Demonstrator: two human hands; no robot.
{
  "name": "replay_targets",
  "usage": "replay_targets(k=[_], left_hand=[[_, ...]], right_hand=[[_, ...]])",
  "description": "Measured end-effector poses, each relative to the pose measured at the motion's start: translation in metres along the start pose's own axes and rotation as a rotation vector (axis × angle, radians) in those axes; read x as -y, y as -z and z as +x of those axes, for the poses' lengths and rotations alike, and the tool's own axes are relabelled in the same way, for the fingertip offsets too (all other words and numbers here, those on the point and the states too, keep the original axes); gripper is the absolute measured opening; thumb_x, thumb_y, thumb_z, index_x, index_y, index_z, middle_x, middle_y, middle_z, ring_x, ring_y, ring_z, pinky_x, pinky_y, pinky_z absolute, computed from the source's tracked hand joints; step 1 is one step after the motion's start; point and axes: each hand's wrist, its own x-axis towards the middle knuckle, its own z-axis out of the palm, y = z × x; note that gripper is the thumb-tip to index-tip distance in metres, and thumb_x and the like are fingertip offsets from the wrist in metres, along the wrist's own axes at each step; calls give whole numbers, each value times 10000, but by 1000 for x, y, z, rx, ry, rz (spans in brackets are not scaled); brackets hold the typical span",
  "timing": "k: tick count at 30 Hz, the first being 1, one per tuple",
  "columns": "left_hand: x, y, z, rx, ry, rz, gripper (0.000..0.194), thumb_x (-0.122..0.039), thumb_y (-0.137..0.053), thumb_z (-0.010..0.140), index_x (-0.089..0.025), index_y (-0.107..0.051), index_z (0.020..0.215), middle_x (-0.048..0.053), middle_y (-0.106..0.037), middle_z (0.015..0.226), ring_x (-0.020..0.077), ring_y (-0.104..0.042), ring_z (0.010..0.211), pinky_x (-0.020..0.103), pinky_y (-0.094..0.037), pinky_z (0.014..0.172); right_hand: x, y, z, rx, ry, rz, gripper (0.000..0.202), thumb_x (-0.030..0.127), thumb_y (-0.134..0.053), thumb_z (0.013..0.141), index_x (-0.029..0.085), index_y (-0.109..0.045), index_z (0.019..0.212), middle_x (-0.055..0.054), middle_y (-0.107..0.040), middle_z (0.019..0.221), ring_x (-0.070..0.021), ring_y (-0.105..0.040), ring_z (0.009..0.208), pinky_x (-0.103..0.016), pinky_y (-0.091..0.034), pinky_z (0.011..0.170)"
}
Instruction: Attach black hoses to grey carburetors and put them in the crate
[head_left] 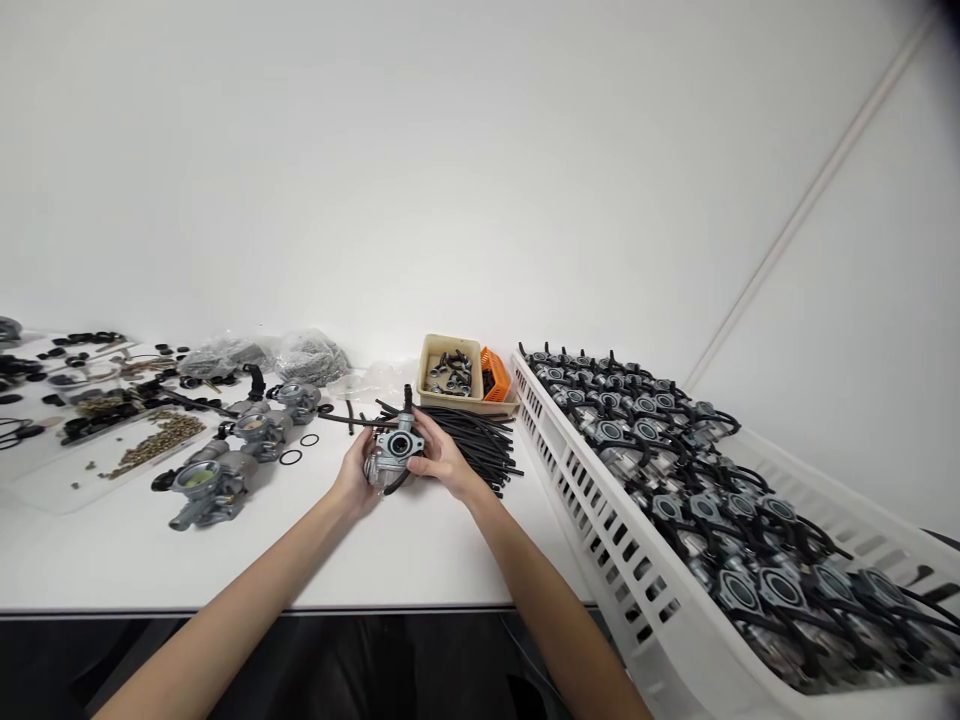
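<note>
A silver carburetor (398,444) with a black cap on top and black hose pieces is held upright between both hands, its round flange opening facing me. My left hand (355,476) is closed round its left side, fingers partly hidden behind the body. From the right, my right hand (442,458) grips it, thumb across the lower front. Just behind and to the right of the hands lies a pile of short black rubber hoses (480,445). To the left, several more carburetors (214,485) stand on the white table (405,560), near two black O-rings (291,457).
At right, a large white plastic crate (600,520) holds rows of carburetors. A cream tray (426,370) with small metal parts and an orange basket (496,378) stand at the back. Brass fittings (161,440), black rubber parts and plastic bags (307,355) spread across the left.
</note>
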Motion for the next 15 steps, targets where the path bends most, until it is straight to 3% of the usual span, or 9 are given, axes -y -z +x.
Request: replay_targets(k=[5,10,15], left_hand=[[0,0,-1,73,22,40,321,-365,-553,839,-120,-649,1023,87,-708,781,218,-669,643,320,-548,549],[4,4,4,131,-15,65,324,-351,-620,781,-137,-649,1022,98,-707,848,246,-668,710,371,-563,590],[6,10,10,187,-138,104,364,-339,-666,744,-197,-624,1077,84,-678,1008,217,-651,811,336,-556,644]], right_hand=[[-4,4,0,21,3,-14,1064,420,-870,519,229,-345,1424,-106,-548,1310,-260,-496,1217,-418,-333,1077],[2,3,-1,-13,1,-36,1031,422,-844,559,268,-326,1436,-81,-588,1253,-239,-582,1065,-364,-499,886],[9,5,-1,-114,30,-53,960,435,-838,560,274,-398,1398,-92,-595,1249,-244,-584,1087,-368,-485,904]])
